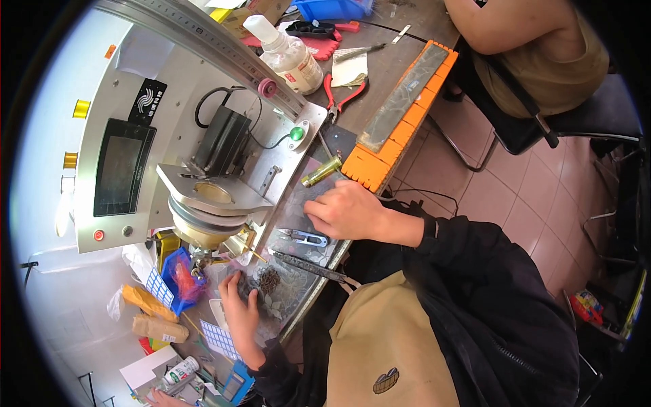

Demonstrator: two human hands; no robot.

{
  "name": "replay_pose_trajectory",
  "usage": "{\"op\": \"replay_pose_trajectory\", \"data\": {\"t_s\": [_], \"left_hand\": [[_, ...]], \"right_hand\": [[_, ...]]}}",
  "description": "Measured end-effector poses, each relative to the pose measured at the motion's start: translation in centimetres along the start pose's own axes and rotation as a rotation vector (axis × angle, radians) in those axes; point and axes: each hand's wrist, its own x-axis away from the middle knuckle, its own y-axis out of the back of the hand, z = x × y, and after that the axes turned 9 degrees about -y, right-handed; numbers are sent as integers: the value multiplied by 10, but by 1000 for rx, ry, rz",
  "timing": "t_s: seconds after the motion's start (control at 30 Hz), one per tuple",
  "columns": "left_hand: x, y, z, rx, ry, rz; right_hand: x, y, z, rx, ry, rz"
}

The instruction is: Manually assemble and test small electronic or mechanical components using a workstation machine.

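Note:
My left hand (239,315) rests on the bench with thumb and fingers apart. Beside its thumb lies a small dark-brown tangle (269,279) that looks like fine chain. My right hand (347,211) is closed near the bench edge, knuckles up; whatever its fingers may hold is hidden. Just beyond it lies a brass-coloured cylinder (321,171), apparently apart from the hand. Between my hands are blue-handled thread snips (303,237) and a pair of long dark tweezers (308,266). The metal machine's round head (207,220) stands over the bench beyond my left hand.
An orange block with a grey top (400,108) runs along the right edge. Red-handled pliers (339,98) and a spray bottle (291,61) stand farther back. A blue bin (180,281) sits left. A co-worker (556,61) sits far right; another person's hand (163,399) shows lower left.

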Motion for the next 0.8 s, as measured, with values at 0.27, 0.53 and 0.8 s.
{"op": "replay_pose_trajectory", "data": {"t_s": [0.27, 0.53, 0.8], "left_hand": [[0, -4, -1, 27, 11, -19], [7, -18, -12, -63, 1, -54], [7, -22, -14, -62, 17, -33]], "right_hand": [[1, 0, -1, -3, -23, 24], [-1, 3, 0, 15, -17, 10], [1, -3, -1, -9, -10, -8]]}}
